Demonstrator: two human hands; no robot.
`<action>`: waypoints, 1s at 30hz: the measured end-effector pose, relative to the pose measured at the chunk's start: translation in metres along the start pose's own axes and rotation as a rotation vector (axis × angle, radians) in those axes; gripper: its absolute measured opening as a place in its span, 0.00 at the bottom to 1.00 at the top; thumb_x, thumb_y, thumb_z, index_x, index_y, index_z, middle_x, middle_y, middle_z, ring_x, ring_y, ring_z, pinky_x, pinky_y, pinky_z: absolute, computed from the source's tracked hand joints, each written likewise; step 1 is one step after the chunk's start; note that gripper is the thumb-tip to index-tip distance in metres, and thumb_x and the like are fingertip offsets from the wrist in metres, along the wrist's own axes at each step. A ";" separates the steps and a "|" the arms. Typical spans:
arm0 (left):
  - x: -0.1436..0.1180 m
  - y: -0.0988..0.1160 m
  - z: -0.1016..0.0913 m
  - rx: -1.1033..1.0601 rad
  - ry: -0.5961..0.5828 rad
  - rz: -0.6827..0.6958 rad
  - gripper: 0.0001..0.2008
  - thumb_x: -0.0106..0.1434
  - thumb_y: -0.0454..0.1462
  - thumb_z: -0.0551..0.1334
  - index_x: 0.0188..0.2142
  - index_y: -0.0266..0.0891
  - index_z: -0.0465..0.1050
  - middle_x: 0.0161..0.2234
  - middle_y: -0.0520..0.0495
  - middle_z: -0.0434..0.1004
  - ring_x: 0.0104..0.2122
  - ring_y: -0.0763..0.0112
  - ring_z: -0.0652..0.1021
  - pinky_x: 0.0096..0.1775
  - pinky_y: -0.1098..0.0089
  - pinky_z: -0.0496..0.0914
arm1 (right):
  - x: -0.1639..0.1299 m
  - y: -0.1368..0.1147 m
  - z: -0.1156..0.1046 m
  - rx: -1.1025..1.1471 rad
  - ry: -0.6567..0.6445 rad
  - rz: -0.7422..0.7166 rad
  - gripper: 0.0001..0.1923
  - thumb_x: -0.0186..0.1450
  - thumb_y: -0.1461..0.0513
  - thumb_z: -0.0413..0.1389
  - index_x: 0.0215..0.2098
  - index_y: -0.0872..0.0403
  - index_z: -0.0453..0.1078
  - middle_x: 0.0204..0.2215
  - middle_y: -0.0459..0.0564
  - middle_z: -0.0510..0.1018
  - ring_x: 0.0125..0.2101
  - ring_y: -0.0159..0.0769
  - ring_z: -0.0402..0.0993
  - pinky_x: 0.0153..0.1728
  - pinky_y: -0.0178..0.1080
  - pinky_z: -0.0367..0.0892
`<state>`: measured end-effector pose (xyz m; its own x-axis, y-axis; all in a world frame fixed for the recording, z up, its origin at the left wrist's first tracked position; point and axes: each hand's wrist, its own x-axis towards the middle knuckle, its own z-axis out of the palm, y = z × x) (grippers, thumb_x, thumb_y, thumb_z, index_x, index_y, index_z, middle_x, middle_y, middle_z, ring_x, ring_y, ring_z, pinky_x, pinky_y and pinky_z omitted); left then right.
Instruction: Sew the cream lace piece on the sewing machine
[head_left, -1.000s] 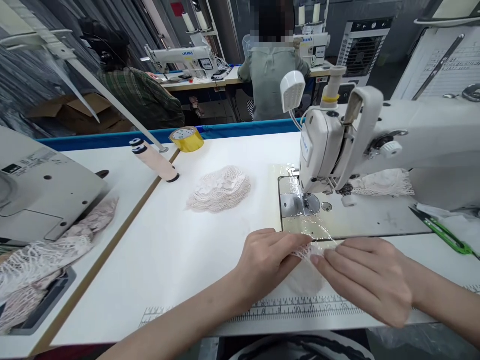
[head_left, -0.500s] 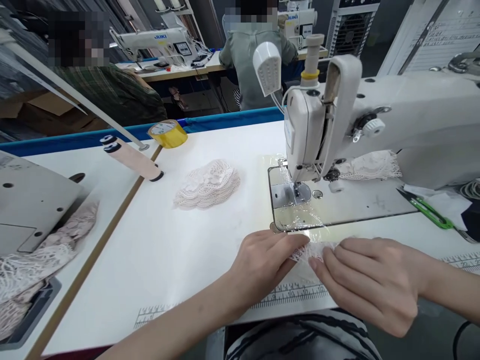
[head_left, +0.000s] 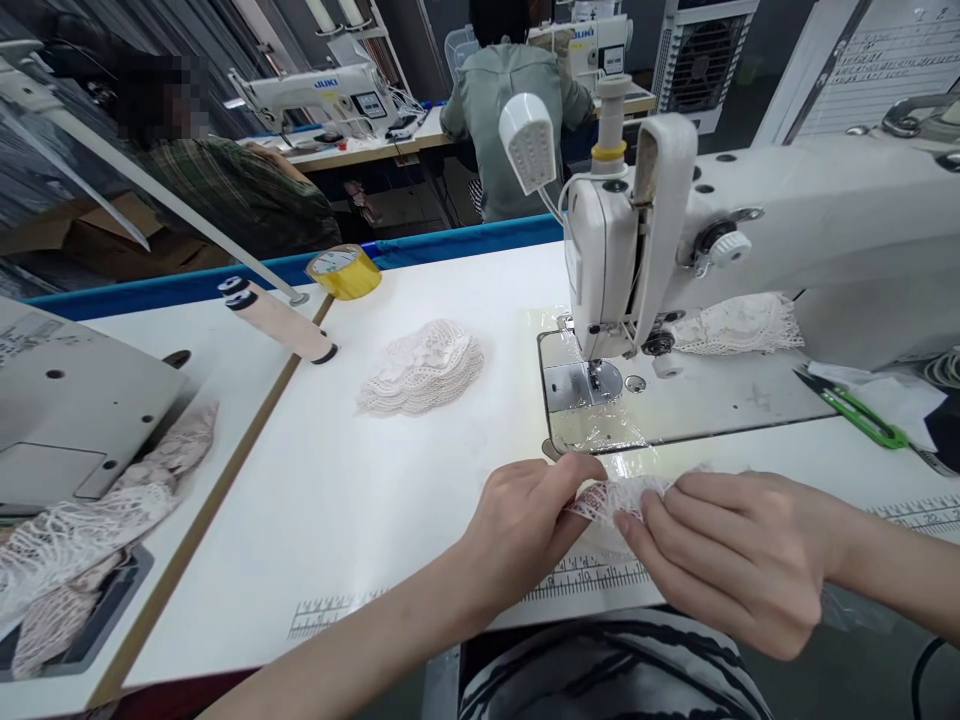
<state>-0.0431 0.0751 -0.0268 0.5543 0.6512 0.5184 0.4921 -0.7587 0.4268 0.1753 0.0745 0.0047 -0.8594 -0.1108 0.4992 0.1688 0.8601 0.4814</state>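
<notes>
Two hands, close together at the near edge of the white table (head_left: pixel 420 490), and between them a small piece of white lace (head_left: pixel 626 495)! The left hand (head_left: pixel 517 515) is closed to a pinch, thumb and fingers gripping one end; the right hand (head_left: pixel 739 550) has its fingers curled together on the other end. Just below that lace, a printed ruler (head_left: pixel 592 577) runs along the tabletop. Right beyond the hands, clear shiny film (head_left: pixel 626 435) overlaps the metal bed plate (head_left: pixel 697 405), and above it stands the white sewing machine (head_left: pixel 772 220), its arm stretching off past the right hand. Folded lace (head_left: pixel 739 325) lies beneath that arm, and green-handled snips (head_left: pixel 866 415) sit beyond the right hand. Look past the left hand: a fanned stack of lace pieces (head_left: pixel 424 370) on bare white surface, then a pale thread cone (head_left: pixel 281 322) on its side and a yellow tape roll (head_left: pixel 346 272) near the blue back edge (head_left: pixel 465 238). Well to the left of the left hand, a second machine (head_left: pixel 75 405) stands behind more lace (head_left: pixel 90 530). Far ahead of both hands, one person in plaid (head_left: pixel 232 195), another in grey-green (head_left: pixel 510 115), more machines (head_left: pixel 322 100), an open cardboard box (head_left: pixel 112 235), grey curtains (head_left: pixel 225 60) and a slatted cooler (head_left: pixel 701 65) fill the room.
</notes>
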 end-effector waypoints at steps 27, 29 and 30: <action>0.018 -0.009 0.004 0.021 -0.275 -0.184 0.06 0.63 0.34 0.61 0.32 0.43 0.77 0.22 0.54 0.76 0.21 0.73 0.73 0.26 0.73 0.60 | -0.014 0.000 0.017 0.326 -0.094 0.596 0.09 0.68 0.70 0.50 0.35 0.55 0.71 0.19 0.41 0.73 0.17 0.26 0.64 0.19 0.34 0.57; 0.024 -0.024 0.015 0.128 -0.284 -0.225 0.06 0.63 0.37 0.62 0.30 0.42 0.77 0.18 0.54 0.72 0.20 0.73 0.70 0.27 0.71 0.59 | -0.022 0.015 0.042 0.381 -0.064 0.687 0.08 0.68 0.68 0.51 0.35 0.55 0.71 0.23 0.42 0.77 0.19 0.26 0.69 0.19 0.32 0.58; 0.025 -0.029 0.019 0.153 -0.286 -0.255 0.04 0.63 0.37 0.63 0.34 0.42 0.76 0.17 0.55 0.70 0.19 0.73 0.69 0.29 0.71 0.60 | -0.025 0.020 0.051 0.421 -0.052 0.737 0.07 0.68 0.67 0.51 0.35 0.55 0.72 0.24 0.43 0.78 0.21 0.26 0.70 0.20 0.32 0.59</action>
<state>-0.0307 0.1141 -0.0399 0.5555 0.8130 0.1746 0.7198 -0.5753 0.3886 0.1755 0.1196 -0.0353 -0.6227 0.5648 0.5415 0.5096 0.8179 -0.2670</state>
